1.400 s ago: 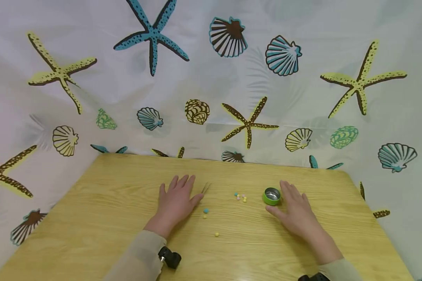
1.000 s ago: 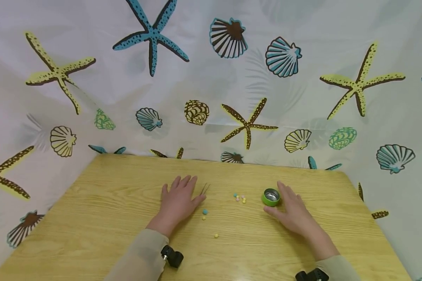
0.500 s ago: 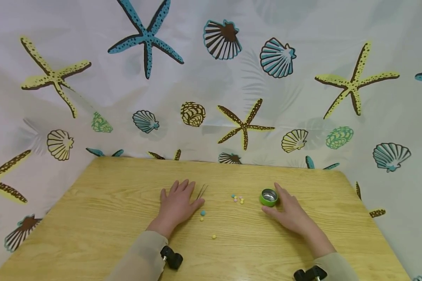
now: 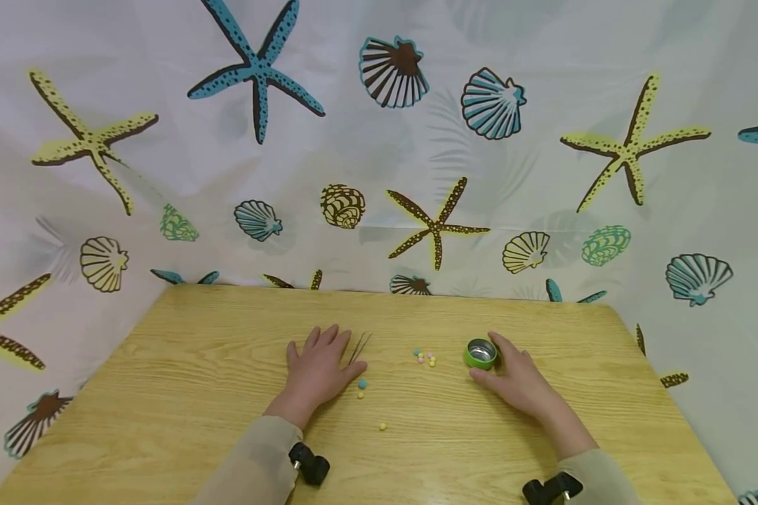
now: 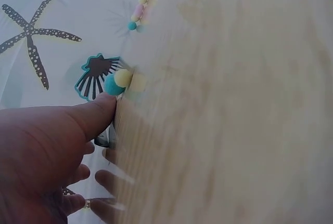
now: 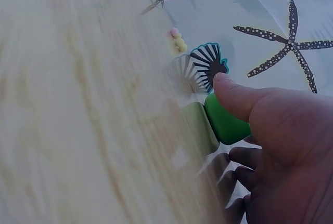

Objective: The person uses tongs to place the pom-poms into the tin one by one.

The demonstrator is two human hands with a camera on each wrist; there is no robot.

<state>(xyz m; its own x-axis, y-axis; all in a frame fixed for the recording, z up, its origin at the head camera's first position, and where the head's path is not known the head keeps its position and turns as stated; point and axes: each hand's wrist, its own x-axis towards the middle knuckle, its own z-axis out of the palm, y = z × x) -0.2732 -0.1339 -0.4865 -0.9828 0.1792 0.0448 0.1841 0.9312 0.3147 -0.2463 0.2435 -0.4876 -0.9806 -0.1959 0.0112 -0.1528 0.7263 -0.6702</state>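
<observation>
green cup (image 4: 479,362) between a right hand's (image 4: 521,382) thumb and fingers, tweezers (image 4: 358,348) beside a left hand (image 4: 316,375)
both hands look open: the left's fingers spread on the wooden table (image 4: 164,407), thumb by the tweezers; the right's loosely round the cup, perhaps to steady it, though contact is unclear. small coloured balls (image 4: 432,362) lie between, seemingly within reach of either.

Balls (image 4: 432,362) cluster between tweezers (image 4: 359,348) and bowl (image 4: 478,364). Three loose balls (image 4: 362,384) lie nearer the counter's (image 4: 183,393) near edge.
</observation>
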